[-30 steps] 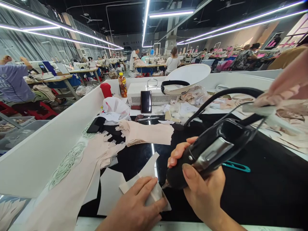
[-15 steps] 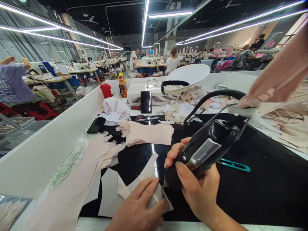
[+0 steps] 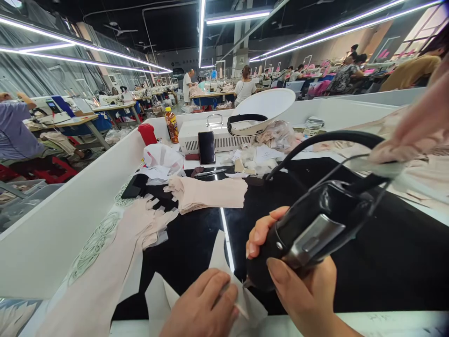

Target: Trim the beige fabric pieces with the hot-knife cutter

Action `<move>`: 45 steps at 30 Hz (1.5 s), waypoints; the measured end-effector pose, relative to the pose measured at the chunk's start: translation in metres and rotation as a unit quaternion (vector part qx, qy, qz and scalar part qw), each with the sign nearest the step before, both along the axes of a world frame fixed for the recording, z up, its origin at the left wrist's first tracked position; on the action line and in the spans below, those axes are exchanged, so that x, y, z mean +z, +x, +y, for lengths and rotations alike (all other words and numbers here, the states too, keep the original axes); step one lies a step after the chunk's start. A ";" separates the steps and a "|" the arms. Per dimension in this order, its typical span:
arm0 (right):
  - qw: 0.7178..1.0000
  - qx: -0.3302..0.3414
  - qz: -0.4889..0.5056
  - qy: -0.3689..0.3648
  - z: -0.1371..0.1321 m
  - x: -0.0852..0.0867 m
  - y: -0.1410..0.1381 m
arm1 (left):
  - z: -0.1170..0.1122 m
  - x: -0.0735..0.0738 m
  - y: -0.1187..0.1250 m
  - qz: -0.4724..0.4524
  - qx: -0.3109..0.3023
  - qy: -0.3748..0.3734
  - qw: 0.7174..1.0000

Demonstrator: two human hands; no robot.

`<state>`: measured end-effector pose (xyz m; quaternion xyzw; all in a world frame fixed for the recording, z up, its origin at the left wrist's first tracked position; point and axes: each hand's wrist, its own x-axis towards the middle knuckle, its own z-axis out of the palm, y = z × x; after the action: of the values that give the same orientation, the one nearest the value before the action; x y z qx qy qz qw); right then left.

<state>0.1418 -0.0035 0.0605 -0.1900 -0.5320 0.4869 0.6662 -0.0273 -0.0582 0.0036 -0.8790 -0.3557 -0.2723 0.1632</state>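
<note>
My right hand [image 3: 305, 290] is wrapped round a black corded handheld tool [image 3: 312, 234] with a silver lever on its side. The tool tilts down to the left, its small tip close to a pale fabric piece [image 3: 218, 252]. Over that piece, my left hand [image 3: 203, 299] has its fingers bent and pressed together, gripping part of it. Another pale piece [image 3: 157, 295] lies partly under my left hand. From the tool's top, a thick black cord [image 3: 326, 136] loops up to a blurred pink strip, apparently cloth [image 3: 396, 150].
A stack of pale pink pieces [image 3: 213, 193] lies ahead on the black work surface [image 3: 386, 262]. Long pink strips [image 3: 101, 267] and green cord coils [image 3: 94, 245] line the left. Behind stand a phone [image 3: 206, 147], a bottle [image 3: 171, 125] and a white box [image 3: 189, 135].
My right hand and the tool have shifted slightly right and down. My left fingers, flatter before, have curled in on the fabric. A teal tool to the right has dropped out of sight.
</note>
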 end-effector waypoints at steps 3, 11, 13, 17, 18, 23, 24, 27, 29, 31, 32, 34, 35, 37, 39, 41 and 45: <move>1.000 0.005 -0.020 0.013 -0.001 -0.001 0.001 | 0.005 0.002 -0.003 0.015 -0.002 0.019 1.000; 0.998 0.017 -0.050 0.022 -0.001 -0.002 0.006 | 0.001 0.002 -0.009 0.026 0.010 -0.033 0.999; 0.998 0.026 -0.049 0.012 -0.001 -0.003 0.007 | 0.001 0.002 -0.008 0.023 0.006 -0.029 0.999; 0.999 0.033 -0.024 0.001 0.000 -0.003 0.006 | 0.001 0.001 -0.007 0.013 0.008 -0.009 1.000; 0.999 0.028 -0.016 -0.003 0.000 -0.003 0.005 | 0.001 0.000 -0.007 0.010 0.010 -0.004 1.000; 0.999 -0.027 0.021 -0.025 0.005 0.003 -0.005 | 0.001 -0.004 -0.007 0.008 0.016 -0.002 1.000; 0.999 -0.032 0.022 -0.026 0.005 0.004 -0.007 | 0.001 -0.004 -0.007 0.009 0.016 -0.002 1.000; 0.999 -0.036 0.018 -0.028 0.005 0.005 -0.010 | -0.001 -0.005 -0.006 0.017 0.012 -0.014 1.000; 0.999 -0.035 0.014 -0.027 0.004 0.004 -0.008 | -0.003 -0.005 -0.006 0.024 0.012 -0.025 0.999; 0.999 -0.026 0.001 -0.028 0.002 0.001 -0.005 | -0.005 -0.007 -0.006 0.023 0.019 -0.029 0.999; 0.999 -0.018 -0.008 -0.029 0.002 0.000 -0.003 | -0.006 -0.008 -0.006 0.021 0.022 -0.029 0.999; 0.999 -0.006 -0.023 -0.034 0.002 -0.002 -0.001 | -0.007 -0.010 -0.006 0.016 0.028 -0.022 0.999; 0.999 -0.003 -0.024 -0.037 0.002 -0.003 -0.001 | -0.007 -0.012 -0.006 0.014 0.030 -0.018 0.999; 0.999 -0.009 -0.007 -0.044 0.003 -0.003 -0.003 | -0.008 -0.014 -0.006 0.013 0.031 -0.014 0.999; 0.998 -0.022 0.022 -0.050 0.004 -0.001 -0.008 | -0.009 -0.015 -0.005 0.010 0.033 -0.014 0.999; 0.998 -0.029 0.038 -0.049 0.004 0.001 -0.012 | -0.010 -0.015 -0.005 0.008 0.033 -0.017 0.999; 0.999 -0.030 0.019 -0.035 0.002 0.004 -0.014 | -0.015 -0.018 -0.001 0.012 0.041 -0.023 0.999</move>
<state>0.1279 -0.0019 0.0641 -0.2194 -0.4960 0.4888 0.6833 -0.0285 -0.0730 -0.0146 -0.8703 -0.3959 -0.2467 0.1582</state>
